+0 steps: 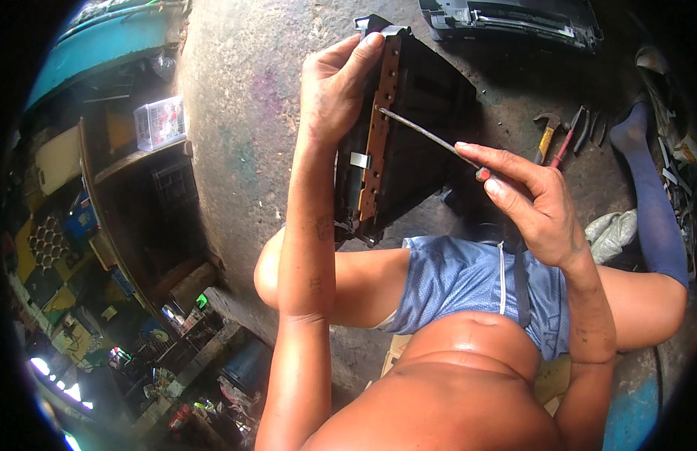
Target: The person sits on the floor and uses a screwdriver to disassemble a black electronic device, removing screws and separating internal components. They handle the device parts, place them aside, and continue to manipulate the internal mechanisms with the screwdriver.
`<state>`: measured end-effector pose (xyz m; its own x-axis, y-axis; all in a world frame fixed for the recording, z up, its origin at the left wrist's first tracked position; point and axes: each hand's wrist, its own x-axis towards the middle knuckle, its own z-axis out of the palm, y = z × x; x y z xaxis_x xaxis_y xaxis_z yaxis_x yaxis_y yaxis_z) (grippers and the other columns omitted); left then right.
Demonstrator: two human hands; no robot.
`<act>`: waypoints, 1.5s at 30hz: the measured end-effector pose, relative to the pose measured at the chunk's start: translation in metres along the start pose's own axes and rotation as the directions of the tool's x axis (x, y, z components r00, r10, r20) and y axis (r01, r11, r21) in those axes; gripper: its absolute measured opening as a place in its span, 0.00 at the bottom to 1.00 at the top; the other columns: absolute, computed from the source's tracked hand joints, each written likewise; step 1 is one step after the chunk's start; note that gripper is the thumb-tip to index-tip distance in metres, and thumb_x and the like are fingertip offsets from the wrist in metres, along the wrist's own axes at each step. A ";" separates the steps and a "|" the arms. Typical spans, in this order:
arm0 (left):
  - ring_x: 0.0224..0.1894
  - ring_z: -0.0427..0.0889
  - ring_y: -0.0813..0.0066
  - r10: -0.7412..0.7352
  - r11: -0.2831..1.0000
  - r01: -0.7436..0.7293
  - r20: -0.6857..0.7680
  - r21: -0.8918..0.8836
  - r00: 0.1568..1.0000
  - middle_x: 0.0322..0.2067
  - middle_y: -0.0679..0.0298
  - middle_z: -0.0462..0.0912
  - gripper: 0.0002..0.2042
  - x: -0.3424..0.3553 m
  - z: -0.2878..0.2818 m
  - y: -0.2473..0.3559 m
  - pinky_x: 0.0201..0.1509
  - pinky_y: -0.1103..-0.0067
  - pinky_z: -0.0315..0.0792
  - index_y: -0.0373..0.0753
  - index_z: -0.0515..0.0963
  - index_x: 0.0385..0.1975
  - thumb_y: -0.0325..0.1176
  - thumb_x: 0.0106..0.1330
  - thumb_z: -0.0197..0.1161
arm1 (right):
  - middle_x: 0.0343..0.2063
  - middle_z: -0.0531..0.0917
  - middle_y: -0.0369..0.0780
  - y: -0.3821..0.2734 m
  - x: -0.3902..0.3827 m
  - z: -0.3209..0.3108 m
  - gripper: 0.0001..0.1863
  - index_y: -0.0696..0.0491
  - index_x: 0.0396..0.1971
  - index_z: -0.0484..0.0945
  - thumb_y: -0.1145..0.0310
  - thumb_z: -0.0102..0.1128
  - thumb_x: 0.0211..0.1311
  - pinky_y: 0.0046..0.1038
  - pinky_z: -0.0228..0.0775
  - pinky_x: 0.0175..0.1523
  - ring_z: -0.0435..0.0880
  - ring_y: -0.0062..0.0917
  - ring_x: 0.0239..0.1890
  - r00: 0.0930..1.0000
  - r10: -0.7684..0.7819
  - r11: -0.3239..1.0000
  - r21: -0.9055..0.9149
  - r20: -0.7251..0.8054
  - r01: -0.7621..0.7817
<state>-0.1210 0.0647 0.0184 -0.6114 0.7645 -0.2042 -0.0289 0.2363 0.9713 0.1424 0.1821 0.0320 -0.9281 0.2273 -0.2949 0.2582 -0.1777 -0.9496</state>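
Between my legs a black plastic machine part [431, 98] stands on the rough floor, tilted on edge. Along its left side runs a brown strip [371, 169] with a row of small holes, and a shiny metal tab [360, 159] sits beside it. My left hand [339, 83] grips the upper end, thumb pressed against the strip's top. In my right hand [540, 199] is a screwdriver [427, 134] with a long thin shaft, held between thumb and fingers at its red end. Its tip meets the strip, a little below my left thumb.
A hammer [545, 141] with a yellow handle and red-handled pliers [568, 143] lie to the right. At the far side rests a black plastic casing [506, 24]. Grey cloth [613, 233] lies by my right leg. A white basket [160, 122] and cluttered shelving stand left.
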 end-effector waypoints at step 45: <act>0.32 0.81 0.87 0.088 0.967 -0.070 -0.063 0.246 0.994 0.29 0.68 0.88 0.16 -0.002 0.019 0.002 0.37 0.82 0.75 0.34 0.88 0.42 0.43 0.74 0.65 | 0.32 0.79 0.36 -0.033 0.016 -0.039 0.25 0.57 0.66 0.72 0.63 0.53 0.74 0.15 0.64 0.21 0.73 0.13 0.23 0.972 -0.235 0.884 -0.411 0.019 0.222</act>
<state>-0.1047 0.0745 0.0181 -0.6600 0.7432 -0.1101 0.2091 0.3225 0.9232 0.1296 0.2285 0.0541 -0.9677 0.2447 -0.0614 0.1326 0.2863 -0.9489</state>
